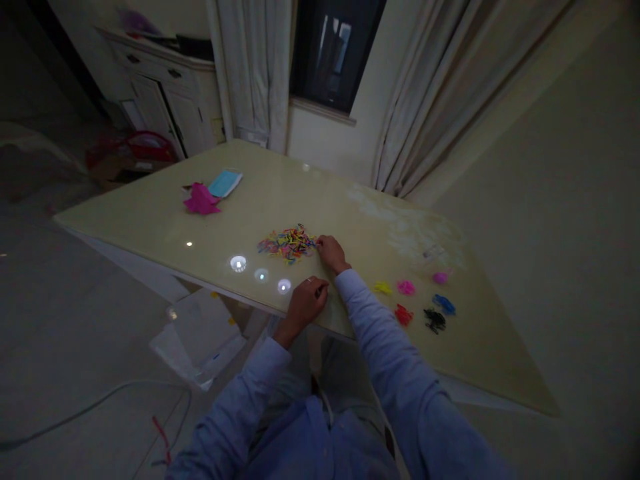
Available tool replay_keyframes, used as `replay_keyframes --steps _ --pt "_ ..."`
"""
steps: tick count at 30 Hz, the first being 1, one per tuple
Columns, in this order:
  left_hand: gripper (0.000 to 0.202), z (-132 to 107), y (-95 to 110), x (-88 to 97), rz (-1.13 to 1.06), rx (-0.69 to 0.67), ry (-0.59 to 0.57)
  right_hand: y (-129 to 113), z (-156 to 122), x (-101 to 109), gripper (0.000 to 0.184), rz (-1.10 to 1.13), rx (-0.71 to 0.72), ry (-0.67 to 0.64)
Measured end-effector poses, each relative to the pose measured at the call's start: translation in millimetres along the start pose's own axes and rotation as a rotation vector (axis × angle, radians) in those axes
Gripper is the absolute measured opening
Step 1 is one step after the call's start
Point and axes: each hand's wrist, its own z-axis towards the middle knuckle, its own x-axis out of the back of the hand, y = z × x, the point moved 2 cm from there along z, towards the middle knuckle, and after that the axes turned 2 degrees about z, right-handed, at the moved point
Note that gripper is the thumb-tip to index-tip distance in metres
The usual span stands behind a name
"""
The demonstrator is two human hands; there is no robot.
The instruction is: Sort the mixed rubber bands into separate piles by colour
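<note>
A mixed pile of small, thin coloured pieces (287, 245), perhaps rubber bands, lies mid-table. At the pile's right edge is my right hand (331, 253), its fingertips pinched together; what they hold is too small to make out. My left hand (306, 303) is near the table's front edge, fingers curled, with something dark showing at the fingertips that I cannot name. Right of my right forearm are sorted clusters of similar pieces: yellow (383, 287), pink (406, 287), red (403, 315), blue (444, 305) and black (435, 321).
A small magenta-pink bundle (441, 277) lies beyond the blue cluster. Toward the table's (150, 223) far left are a crumpled magenta sheet (201, 200) and a light-blue packet (225, 183). Clear plastic sheeting (203, 337) and a cable (125, 385) lie on the floor.
</note>
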Motion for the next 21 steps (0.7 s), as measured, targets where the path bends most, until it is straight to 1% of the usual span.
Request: replay_keyframes --steps 4,7,10,13,17,21 --pt "0.014 -1 1 0.7 -0.011 0.012 0.002 -1 0 2 0.023 -0.039 0.011 -0.017" --pt "0.015 -1 2 1.4 -0.026 0.018 -0.003 1 -5 6 0.023 -0.044 0.029 -0.004" --pt "0.015 -1 3 1.3 -0.033 0.015 -0.004 1 -11 11 0.022 -0.034 0.057 0.015" --pt "0.016 -1 3 1.0 -0.014 0.018 0.000 -4 -15 12 0.021 -0.011 0.101 0.011" --pt "0.016 -1 4 2.0 0.018 0.018 -0.019 -18 -13 6 0.020 0.019 0.176 -0.025" --pt "0.014 0 5 3.6 0.041 0.028 -0.031 -29 -6 -3 0.022 -0.016 0.195 -0.061"
